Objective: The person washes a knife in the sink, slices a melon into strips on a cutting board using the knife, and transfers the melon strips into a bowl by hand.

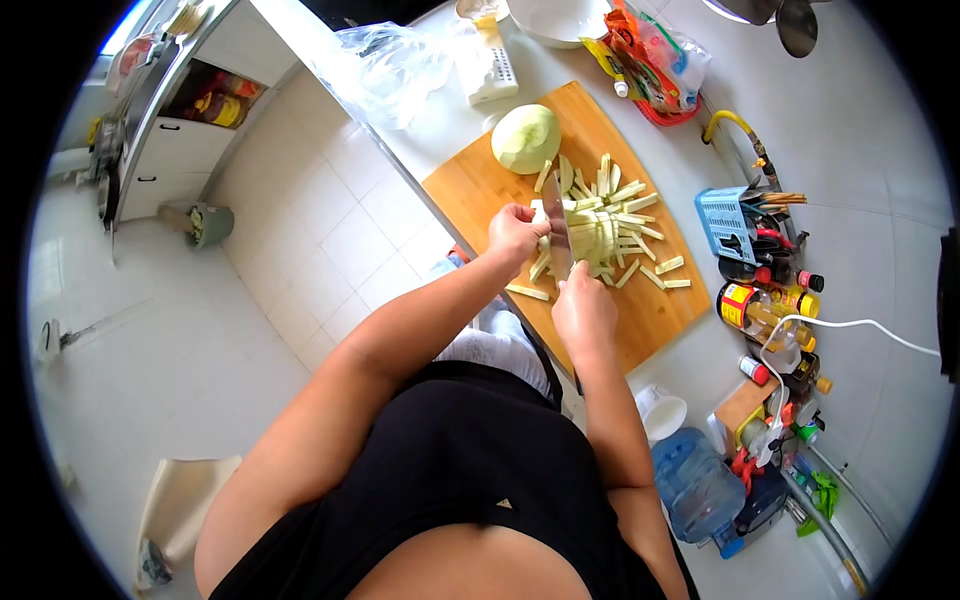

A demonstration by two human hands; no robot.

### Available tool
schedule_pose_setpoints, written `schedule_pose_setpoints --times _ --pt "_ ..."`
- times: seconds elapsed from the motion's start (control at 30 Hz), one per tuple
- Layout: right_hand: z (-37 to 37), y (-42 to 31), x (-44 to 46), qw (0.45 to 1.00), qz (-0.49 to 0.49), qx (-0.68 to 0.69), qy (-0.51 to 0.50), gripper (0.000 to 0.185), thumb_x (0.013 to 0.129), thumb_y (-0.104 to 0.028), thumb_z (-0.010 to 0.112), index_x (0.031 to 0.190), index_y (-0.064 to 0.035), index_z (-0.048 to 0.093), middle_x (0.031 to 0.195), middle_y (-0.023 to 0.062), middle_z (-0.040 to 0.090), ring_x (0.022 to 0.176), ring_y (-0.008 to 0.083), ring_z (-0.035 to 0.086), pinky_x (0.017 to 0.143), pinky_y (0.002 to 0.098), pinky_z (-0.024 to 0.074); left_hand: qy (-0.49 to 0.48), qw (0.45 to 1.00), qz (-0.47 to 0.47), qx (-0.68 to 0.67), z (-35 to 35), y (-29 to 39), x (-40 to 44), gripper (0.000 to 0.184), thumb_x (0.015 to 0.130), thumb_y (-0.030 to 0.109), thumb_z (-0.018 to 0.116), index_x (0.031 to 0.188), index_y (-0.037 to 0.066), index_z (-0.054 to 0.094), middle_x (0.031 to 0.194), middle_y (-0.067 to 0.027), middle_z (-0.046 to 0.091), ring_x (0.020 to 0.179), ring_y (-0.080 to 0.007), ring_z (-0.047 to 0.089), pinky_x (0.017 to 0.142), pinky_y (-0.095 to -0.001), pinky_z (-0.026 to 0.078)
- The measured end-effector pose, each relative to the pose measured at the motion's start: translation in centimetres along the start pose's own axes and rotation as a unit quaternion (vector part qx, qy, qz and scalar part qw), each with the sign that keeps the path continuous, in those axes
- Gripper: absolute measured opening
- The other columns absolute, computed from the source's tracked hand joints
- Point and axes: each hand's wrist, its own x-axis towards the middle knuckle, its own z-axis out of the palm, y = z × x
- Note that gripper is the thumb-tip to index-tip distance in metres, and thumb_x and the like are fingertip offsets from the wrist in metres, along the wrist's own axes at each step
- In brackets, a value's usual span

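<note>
A wooden cutting board (460,185) lies on the counter with many pale green vegetable sticks (640,203) spread over it. My right hand (585,312) is closed round a knife (559,225), whose blade points away from me across the board. Just left of the blade, my left hand (517,235) pinches a pale vegetable piece with bent fingers. More cut pieces lie heaped against the blade's right side. A large rounded pale green vegetable (526,139) rests near the board's far edge. The knife handle is mostly hidden in my right hand.
Behind the board are a plastic bag (385,75), a white grater (487,72) and a white bowl (560,18). To the right stand a blue basket (725,225), several bottles (752,308) and a large blue water jug (695,485). A bin (211,226) is on the floor at left.
</note>
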Motion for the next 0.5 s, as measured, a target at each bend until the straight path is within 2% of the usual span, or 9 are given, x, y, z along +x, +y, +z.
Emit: schedule_pose_setpoints --times 0.5 --pt "0.1 0.3 3.6 0.999 -0.037 0.012 -0.029 0.014 0.08 -0.006 0.052 0.091 0.0028 0.05 0.081 0.0246 0.064 0.079 0.0384 0.064 0.069 0.0463 0.0519 -0.03 0.998 -0.042 -0.046 -0.3 0.1 -0.2 0.021 0.076 0.006 0.072 0.089 0.001 0.056 0.081 -0.0032 0.06 0.07 -0.0124 0.056 0.061 -0.0267 0.049"
